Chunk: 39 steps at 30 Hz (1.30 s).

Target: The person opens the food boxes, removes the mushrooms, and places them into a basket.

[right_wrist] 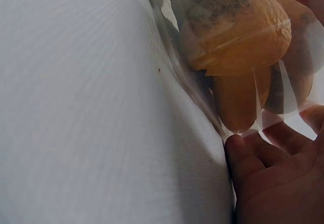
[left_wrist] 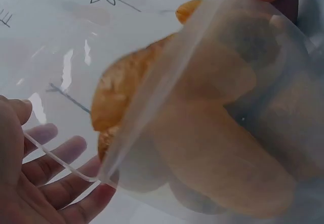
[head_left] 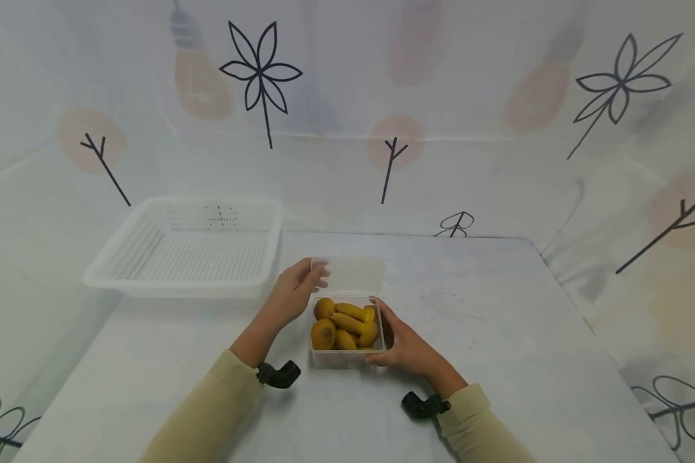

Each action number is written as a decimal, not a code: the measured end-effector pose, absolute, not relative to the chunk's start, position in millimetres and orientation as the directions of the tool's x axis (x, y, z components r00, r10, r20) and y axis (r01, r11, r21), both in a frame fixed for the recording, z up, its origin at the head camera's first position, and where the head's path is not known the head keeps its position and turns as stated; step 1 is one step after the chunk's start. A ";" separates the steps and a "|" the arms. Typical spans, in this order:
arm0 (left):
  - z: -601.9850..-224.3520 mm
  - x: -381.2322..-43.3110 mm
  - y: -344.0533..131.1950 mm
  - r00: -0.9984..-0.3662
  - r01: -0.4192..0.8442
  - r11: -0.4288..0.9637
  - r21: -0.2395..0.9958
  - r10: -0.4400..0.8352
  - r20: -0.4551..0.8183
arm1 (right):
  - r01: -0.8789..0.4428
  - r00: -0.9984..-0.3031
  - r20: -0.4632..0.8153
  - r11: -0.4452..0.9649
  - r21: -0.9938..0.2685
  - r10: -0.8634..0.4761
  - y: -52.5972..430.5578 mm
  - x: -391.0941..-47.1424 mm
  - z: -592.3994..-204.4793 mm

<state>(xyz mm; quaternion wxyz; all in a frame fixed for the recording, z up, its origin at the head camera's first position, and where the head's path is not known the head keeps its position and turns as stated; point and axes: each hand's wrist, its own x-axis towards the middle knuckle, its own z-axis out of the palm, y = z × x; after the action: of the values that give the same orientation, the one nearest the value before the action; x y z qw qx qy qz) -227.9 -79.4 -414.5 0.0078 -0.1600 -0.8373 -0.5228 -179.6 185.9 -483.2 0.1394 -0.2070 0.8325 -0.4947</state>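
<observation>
Nearest, two pale yellow sleeves (head_left: pixel 214 405) reach forward, a black wrist device (head_left: pixel 279 374) at each cuff. The person's right grip (head_left: pixel 402 347) grasps the clear container (head_left: pixel 342 360) by its right side, thumb at the near corner; the container sits on the tabletop (head_left: pixel 486 321), packed with yellow, fruit-like pieces (head_left: pixel 353 325). Just beyond, the left grip (head_left: pixel 297 289) pinches the left edge of the translucent lid (head_left: pixel 353 273), which stands raised at the container's far side; whether it is attached there cannot be told. The step in hand seems to be handling the lid, with the container open; any further move of it would call for a steady right hold so that nothing spills. Farther off, the white tabletop carries a white perforated basket (head_left: pixel 179 289) near its far left corner. Behind hangs a pale sheet-like backdrop (head_left: pixel 336 173) with line-drawn flowers and faint orange shapes.
</observation>
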 end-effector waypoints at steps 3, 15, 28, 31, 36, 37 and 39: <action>-423.2 -232.1 -79.0 -0.960 0.223 0.378 0.898 0.245 0.135 | -0.203 -0.877 -0.031 0.429 -0.880 -0.480 185.4 -180.2 -483.7; -447.7 -237.5 -82.6 -0.966 -0.032 0.347 0.937 0.228 -0.118 | -0.197 -0.871 -0.032 0.407 -0.892 -0.490 183.9 -180.8 -483.6; -472.3 -236.8 -88.5 -0.918 -0.157 0.193 0.969 0.332 -0.215 | -0.187 -0.864 -0.031 0.378 -0.907 -0.502 184.5 -180.3 -484.8; -472.1 -234.5 -88.0 -0.917 -0.175 0.148 0.973 0.336 -0.216 | -0.186 -0.864 -0.030 0.374 -0.909 -0.503 183.3 -180.5 -484.7; -472.2 -232.7 -86.4 -0.917 -0.249 0.074 0.966 0.304 -0.260 | -0.182 -0.867 -0.034 0.379 -0.907 -0.497 181.7 -180.7 -485.1; -472.4 -232.8 -85.8 -0.916 -0.265 0.066 0.962 0.294 -0.273 | -0.182 -0.867 -0.034 0.379 -0.908 -0.497 181.5 -180.6 -484.6; -469.0 -232.0 -84.3 -0.915 -0.293 0.052 0.955 0.275 -0.296 | -0.181 -0.868 -0.035 0.380 -0.907 -0.495 180.9 -180.2 -483.7</action>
<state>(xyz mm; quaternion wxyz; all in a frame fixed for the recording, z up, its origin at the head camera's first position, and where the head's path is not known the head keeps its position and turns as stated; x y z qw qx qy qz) -232.0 -84.3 -469.0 -0.2061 0.0065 -0.6953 -0.6885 -180.2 180.9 -483.7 0.1522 -0.2070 0.8167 -0.5167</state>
